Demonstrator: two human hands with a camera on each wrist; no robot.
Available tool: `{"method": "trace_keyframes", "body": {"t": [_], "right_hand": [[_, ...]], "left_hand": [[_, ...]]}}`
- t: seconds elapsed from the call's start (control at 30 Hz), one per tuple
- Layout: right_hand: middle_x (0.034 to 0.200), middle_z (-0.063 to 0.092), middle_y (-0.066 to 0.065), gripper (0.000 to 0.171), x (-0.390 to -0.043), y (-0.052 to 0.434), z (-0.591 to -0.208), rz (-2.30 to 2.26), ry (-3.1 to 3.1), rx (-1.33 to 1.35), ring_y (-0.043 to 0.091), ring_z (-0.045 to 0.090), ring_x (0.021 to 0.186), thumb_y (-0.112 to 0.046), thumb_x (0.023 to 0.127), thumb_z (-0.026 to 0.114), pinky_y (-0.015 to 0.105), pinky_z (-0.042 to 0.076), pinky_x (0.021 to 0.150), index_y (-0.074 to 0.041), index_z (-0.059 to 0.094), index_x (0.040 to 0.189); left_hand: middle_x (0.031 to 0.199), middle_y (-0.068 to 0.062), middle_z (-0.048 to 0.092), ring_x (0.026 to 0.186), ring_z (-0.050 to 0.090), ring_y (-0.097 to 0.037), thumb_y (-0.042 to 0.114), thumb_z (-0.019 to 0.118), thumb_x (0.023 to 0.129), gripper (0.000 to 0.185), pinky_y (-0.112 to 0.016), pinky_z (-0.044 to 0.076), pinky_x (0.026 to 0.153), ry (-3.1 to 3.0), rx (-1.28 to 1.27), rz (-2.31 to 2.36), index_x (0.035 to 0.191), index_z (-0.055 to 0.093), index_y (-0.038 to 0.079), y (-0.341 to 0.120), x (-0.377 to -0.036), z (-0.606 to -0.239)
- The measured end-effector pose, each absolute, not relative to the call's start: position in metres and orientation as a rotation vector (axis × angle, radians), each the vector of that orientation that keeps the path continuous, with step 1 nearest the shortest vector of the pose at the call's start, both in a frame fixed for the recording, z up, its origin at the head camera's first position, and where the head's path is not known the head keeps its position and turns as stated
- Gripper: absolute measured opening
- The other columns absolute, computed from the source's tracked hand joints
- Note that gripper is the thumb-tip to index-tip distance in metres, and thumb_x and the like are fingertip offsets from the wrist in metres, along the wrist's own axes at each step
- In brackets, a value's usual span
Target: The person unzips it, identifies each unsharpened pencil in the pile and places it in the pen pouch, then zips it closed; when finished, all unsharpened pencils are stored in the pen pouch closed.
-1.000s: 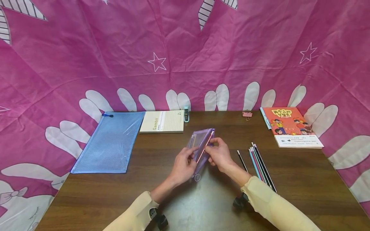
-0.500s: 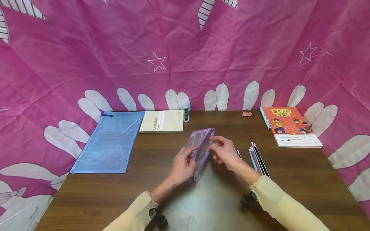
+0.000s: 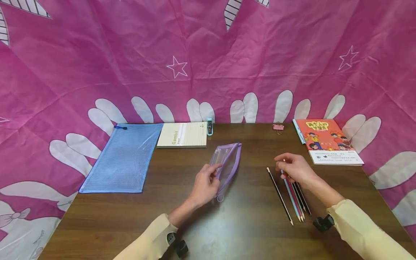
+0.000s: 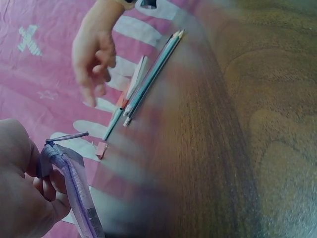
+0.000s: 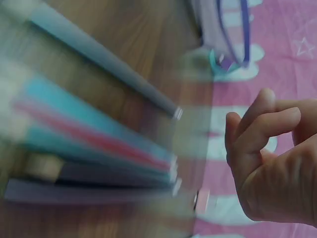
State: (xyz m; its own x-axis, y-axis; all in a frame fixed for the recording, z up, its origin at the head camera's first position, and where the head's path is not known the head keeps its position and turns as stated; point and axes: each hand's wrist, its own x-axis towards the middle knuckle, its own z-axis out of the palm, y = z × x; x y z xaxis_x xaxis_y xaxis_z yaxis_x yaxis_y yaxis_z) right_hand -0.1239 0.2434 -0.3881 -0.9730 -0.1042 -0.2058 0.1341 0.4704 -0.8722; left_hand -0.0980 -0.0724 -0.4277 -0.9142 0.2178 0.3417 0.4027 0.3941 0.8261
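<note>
My left hand (image 3: 206, 184) grips the near edge of a see-through purple zip pouch (image 3: 229, 159), which stands tilted with its mouth gaping to the right. A pale, slim shape shows through the pouch's left side. My right hand (image 3: 295, 168), fingers loosely bent and holding nothing, is over the eraser ends of several pencils (image 3: 292, 196) lying side by side in blue, red and black. One black pencil (image 3: 280, 196) lies apart, to their left. In the right wrist view the pencils (image 5: 99, 129) are blurred, and the right hand (image 5: 277, 158) is apart from them.
A blue mesh zip bag (image 3: 123, 159) lies at the left. Along the back are a notebook (image 3: 183, 135), a small teal-capped case (image 3: 209, 127) and a pink binder clip (image 3: 278, 127). At the back right lies a red book (image 3: 328, 141) with a light-blue pen (image 3: 299, 131) beside it.
The red pencil in my right hand has gone into the pouch. My right hand has let go and moved right, over the pencils. The left hand still holds the pouch.
</note>
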Motion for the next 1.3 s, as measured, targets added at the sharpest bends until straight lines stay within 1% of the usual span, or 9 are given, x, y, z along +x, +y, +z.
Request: {"method": "trace_keyframes", "body": {"t": [0.07, 0.23, 0.37, 0.53, 0.6, 0.73, 0.9, 1.3], "right_hand": [[0.092, 0.064, 0.019, 0.036, -0.122, 0.256, -0.391, -1.418, 2.537, 0.011, 0.019, 0.06, 0.059, -0.009, 0.096, 0.056, 0.026, 0.041, 0.043, 0.01, 0.054, 0.126], [0.078, 0.061, 0.01, 0.032, -0.115, 0.281, -0.396, -1.189, 2.667, 0.011, 0.022, 0.06, 0.06, -0.009, 0.094, 0.059, 0.03, 0.043, 0.043, 0.01, 0.057, 0.121], [0.076, 0.061, 0.007, 0.033, -0.111, 0.294, -0.4, -1.048, 2.731, 0.005, 0.022, 0.061, 0.059, -0.009, 0.093, 0.063, 0.033, 0.044, 0.043, 0.01, 0.056, 0.119], [0.068, 0.061, 0.004, 0.035, -0.112, 0.302, -0.407, -0.99, 2.717, -0.01, 0.021, 0.06, 0.055, -0.009, 0.092, 0.066, 0.032, 0.042, 0.043, 0.01, 0.055, 0.119], [0.067, 0.061, 0.003, 0.036, -0.112, 0.304, -0.409, -0.989, 2.711, -0.008, 0.02, 0.059, 0.055, -0.01, 0.091, 0.067, 0.032, 0.042, 0.043, 0.01, 0.055, 0.119], [0.071, 0.06, 0.004, 0.039, -0.114, 0.308, -0.414, -1.0, 2.698, 0.005, 0.02, 0.059, 0.055, -0.011, 0.09, 0.068, 0.032, 0.042, 0.042, 0.01, 0.055, 0.119], [0.074, 0.06, 0.006, 0.039, -0.115, 0.31, -0.42, -1.023, 2.683, 0.018, 0.02, 0.06, 0.055, -0.009, 0.089, 0.068, 0.032, 0.042, 0.042, 0.01, 0.054, 0.12], [0.072, 0.061, 0.004, 0.04, -0.117, 0.309, -0.426, -0.984, 2.726, -0.034, 0.02, 0.06, 0.052, -0.007, 0.085, 0.069, 0.035, 0.043, 0.043, 0.011, 0.054, 0.118]], "left_hand": [[0.087, -0.007, 0.053, 0.075, 0.05, -0.011, -0.015, 0.052, 0.073, 0.052, -0.023, 0.05, 0.065, -2.47, -0.551, -1.54, 0.123, 0.064, -0.009, -0.073, -0.098, -0.427], [0.087, -0.008, 0.052, 0.075, 0.05, -0.013, -0.015, 0.05, 0.072, 0.054, -0.023, 0.049, 0.064, -2.48, -0.559, -1.533, 0.124, 0.064, -0.008, -0.073, -0.099, -0.427], [0.087, -0.009, 0.052, 0.074, 0.05, -0.013, -0.015, 0.05, 0.072, 0.055, -0.023, 0.049, 0.064, -2.483, -0.565, -1.546, 0.125, 0.064, -0.008, -0.071, -0.099, -0.426], [0.087, -0.009, 0.052, 0.073, 0.05, -0.014, -0.015, 0.051, 0.073, 0.054, -0.023, 0.049, 0.062, -2.488, -0.557, -1.555, 0.125, 0.064, -0.008, -0.07, -0.099, -0.427], [0.088, -0.01, 0.052, 0.073, 0.05, -0.014, -0.015, 0.051, 0.073, 0.055, -0.023, 0.049, 0.062, -2.486, -0.555, -1.562, 0.125, 0.064, -0.007, -0.071, -0.099, -0.427], [0.088, -0.01, 0.053, 0.074, 0.05, -0.014, -0.016, 0.051, 0.073, 0.055, -0.023, 0.05, 0.063, -2.484, -0.56, -1.569, 0.125, 0.063, -0.008, -0.071, -0.099, -0.427], [0.087, -0.009, 0.051, 0.073, 0.049, -0.014, -0.015, 0.051, 0.073, 0.054, -0.023, 0.048, 0.062, -2.487, -0.571, -1.559, 0.125, 0.063, -0.009, -0.071, -0.099, -0.426], [0.087, -0.007, 0.052, 0.074, 0.049, -0.013, -0.014, 0.051, 0.072, 0.054, -0.023, 0.049, 0.063, -2.486, -0.568, -1.532, 0.124, 0.064, -0.008, -0.071, -0.099, -0.427]]}}
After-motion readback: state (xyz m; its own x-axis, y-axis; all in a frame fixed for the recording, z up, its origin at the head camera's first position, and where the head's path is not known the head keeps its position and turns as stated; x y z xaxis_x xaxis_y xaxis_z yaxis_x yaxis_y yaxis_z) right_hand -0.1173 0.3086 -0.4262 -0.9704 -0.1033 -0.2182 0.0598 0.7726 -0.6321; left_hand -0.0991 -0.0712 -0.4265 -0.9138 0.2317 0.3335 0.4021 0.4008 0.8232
